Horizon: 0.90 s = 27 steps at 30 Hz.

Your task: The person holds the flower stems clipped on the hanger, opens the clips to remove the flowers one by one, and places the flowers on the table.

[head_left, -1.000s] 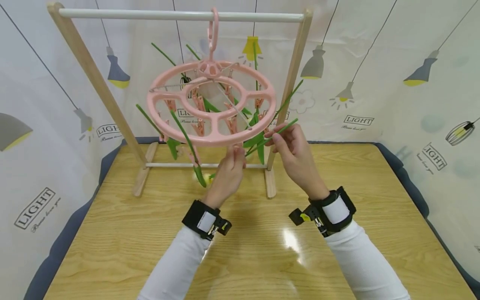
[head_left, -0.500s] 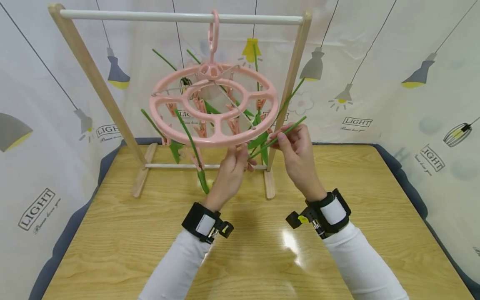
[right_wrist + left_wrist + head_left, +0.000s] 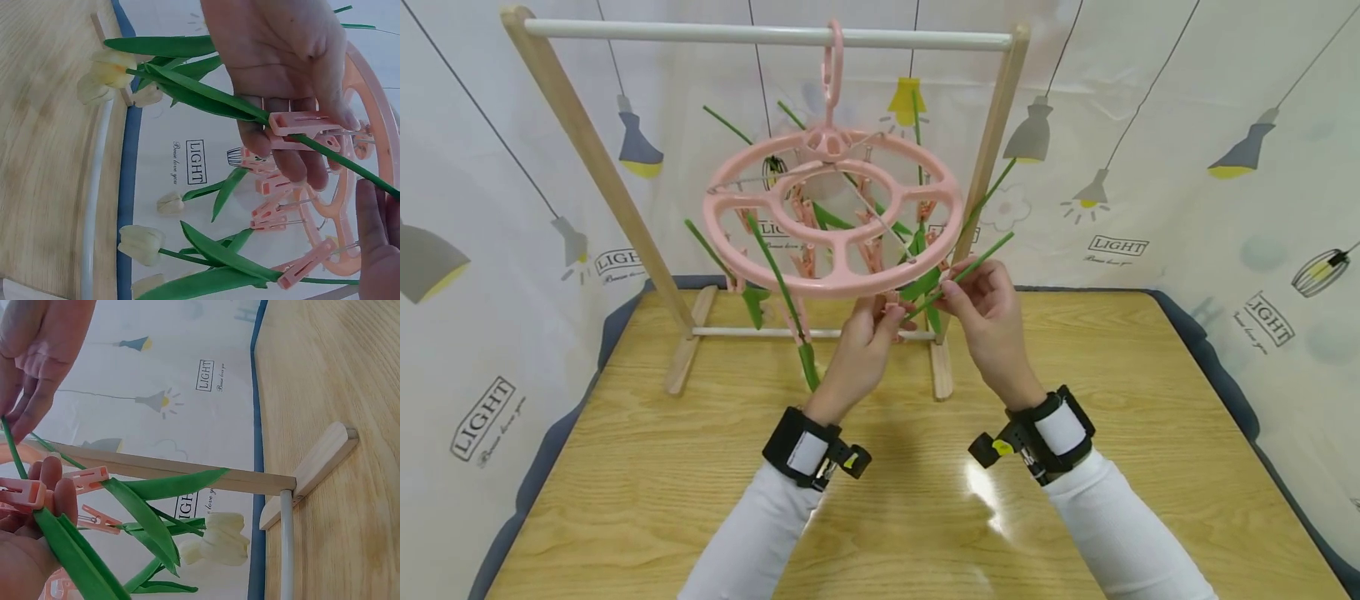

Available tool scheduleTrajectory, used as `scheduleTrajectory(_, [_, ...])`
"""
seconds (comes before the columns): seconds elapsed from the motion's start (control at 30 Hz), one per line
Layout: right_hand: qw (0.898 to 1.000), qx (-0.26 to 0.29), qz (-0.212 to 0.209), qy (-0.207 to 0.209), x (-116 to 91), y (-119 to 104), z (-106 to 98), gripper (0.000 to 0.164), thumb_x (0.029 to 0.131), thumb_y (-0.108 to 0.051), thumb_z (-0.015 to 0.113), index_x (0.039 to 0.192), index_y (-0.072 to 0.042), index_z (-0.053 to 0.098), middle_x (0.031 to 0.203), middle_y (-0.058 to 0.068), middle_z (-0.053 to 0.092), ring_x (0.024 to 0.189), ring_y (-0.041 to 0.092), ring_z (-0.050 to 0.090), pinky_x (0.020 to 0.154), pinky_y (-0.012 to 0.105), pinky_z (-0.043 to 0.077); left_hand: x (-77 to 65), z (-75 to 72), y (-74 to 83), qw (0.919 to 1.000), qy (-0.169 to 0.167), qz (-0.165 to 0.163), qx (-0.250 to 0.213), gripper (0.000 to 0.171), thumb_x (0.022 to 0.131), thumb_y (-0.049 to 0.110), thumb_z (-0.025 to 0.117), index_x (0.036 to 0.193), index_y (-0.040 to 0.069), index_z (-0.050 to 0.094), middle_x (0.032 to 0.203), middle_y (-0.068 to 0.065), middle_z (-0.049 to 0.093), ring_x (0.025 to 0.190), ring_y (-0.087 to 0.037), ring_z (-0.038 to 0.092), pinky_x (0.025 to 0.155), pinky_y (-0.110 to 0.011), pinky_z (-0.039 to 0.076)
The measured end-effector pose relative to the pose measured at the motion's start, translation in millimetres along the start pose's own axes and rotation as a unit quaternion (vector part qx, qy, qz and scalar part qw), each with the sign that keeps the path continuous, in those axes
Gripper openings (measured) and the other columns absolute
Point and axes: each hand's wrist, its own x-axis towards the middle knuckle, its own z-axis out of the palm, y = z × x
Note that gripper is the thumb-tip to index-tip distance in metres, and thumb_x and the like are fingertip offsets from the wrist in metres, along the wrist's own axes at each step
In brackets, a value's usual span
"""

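Observation:
My left hand (image 3: 862, 346) is just under the front right of the pink hanging ring (image 3: 842, 283), its fingers curled behind a pink clothes peg (image 3: 294, 123) and its thumb by the peg's handle end. That peg's jaws clamp the green stem of an artificial white tulip (image 3: 112, 67), whose bloom hangs downward. To the right, my right hand (image 3: 992, 321) pinches the upper part of the same stem (image 3: 988, 253) between thumb and fingers. Other pegs on the ring hold more tulips, such as one white bloom (image 3: 140, 244) in the right wrist view.
The ring hangs by its hook (image 3: 832, 79) from the white top bar (image 3: 700, 32) of a wooden stand (image 3: 583, 158). A lower white bar (image 3: 745, 332) joins the feet above the wooden table (image 3: 917, 517). A lamp-patterned cloth (image 3: 1187, 208) stands behind.
The left thumb has moved lower and away from the fingers, so the peg's end shows between them. Both wrists shift slightly; the right hand keeps its pinch on the stem.

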Motion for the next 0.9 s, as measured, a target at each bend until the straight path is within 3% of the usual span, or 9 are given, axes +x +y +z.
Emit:
scheduleTrajectory(0.1, [1.0, -0.013, 0.0, -0.022, -2, 3, 1, 0.022, 0.098, 0.005, 0.053, 0.118, 0.0, 0.046, 0.105, 0.004, 0.056, 0.092, 0.011, 0.061, 0.082, 0.027, 0.059, -0.1, 0.1, 0.9, 1.0, -0.006, -0.004, 0.001, 0.027, 0.107, 0.012, 0.039, 0.132, 0.002, 0.038, 0.121, -0.023, 0.056, 0.107, -0.037, 0.063, 0.089, -0.04, 0.055])
scheduleTrajectory(0.23, [0.999, -0.023, -0.011, -0.039, -4, 6, 6, 0.021, 0.099, 0.003, 0.052, 0.118, 0.004, 0.044, 0.104, 0.003, 0.054, 0.093, 0.012, 0.06, 0.082, 0.027, 0.06, -0.4, 2.1, 1.4, 0.9999, -0.006, -0.004, -0.01, 0.031, 0.107, 0.011, 0.036, 0.137, 0.003, 0.033, 0.121, -0.022, 0.054, 0.109, -0.037, 0.06, 0.088, -0.034, 0.054])
scheduleTrajectory(0.43, [0.999, -0.029, -0.04, -0.022, -5, 7, 12, 0.024, 0.101, 0.0, 0.049, 0.124, 0.004, 0.043, 0.104, 0.003, 0.054, 0.089, 0.016, 0.063, 0.073, 0.031, 0.062, -2.0, 4.8, 2.7, 0.9998, 0.007, -0.011, 0.013, 0.04, 0.107, 0.013, 0.037, 0.145, 0.005, 0.03, 0.103, -0.015, 0.052, 0.088, -0.024, 0.053, 0.077, -0.028, 0.05])
scheduleTrajectory(0.6, [0.999, -0.025, -0.044, -0.011, -4, 9, 16, 0.025, 0.101, 0.001, 0.048, 0.125, 0.006, 0.041, 0.102, 0.0, 0.055, 0.09, 0.015, 0.063, 0.072, 0.032, 0.062, -1.1, 5.8, 4.9, 0.9984, 0.044, -0.013, 0.035, 0.029, 0.105, 0.015, 0.044, 0.127, -0.002, 0.045, 0.095, -0.016, 0.054, 0.08, -0.019, 0.051, 0.071, -0.027, 0.047])
scheduleTrajectory(0.77, [0.998, -0.037, -0.045, 0.004, -4, 11, 18, 0.026, 0.1, 0.002, 0.05, 0.125, 0.009, 0.042, 0.099, -0.002, 0.056, 0.089, 0.011, 0.062, 0.072, 0.028, 0.061, -0.2, 8.0, 6.0, 0.996, 0.08, -0.006, 0.04, 0.019, 0.105, 0.012, 0.045, 0.113, -0.002, 0.054, 0.09, -0.02, 0.059, 0.073, -0.024, 0.054, 0.065, -0.029, 0.047])
scheduleTrajectory(0.9, [0.997, -0.052, -0.057, 0.002, -4, 11, 17, 0.028, 0.1, 0.002, 0.051, 0.126, 0.01, 0.044, 0.097, 0.001, 0.056, 0.087, 0.01, 0.063, 0.071, 0.027, 0.061, 0.4, 9.8, 5.4, 0.9938, 0.101, 0.005, 0.046, 0.018, 0.105, 0.011, 0.045, 0.106, -0.002, 0.057, 0.082, -0.019, 0.058, 0.069, -0.02, 0.054, 0.063, -0.032, 0.048])
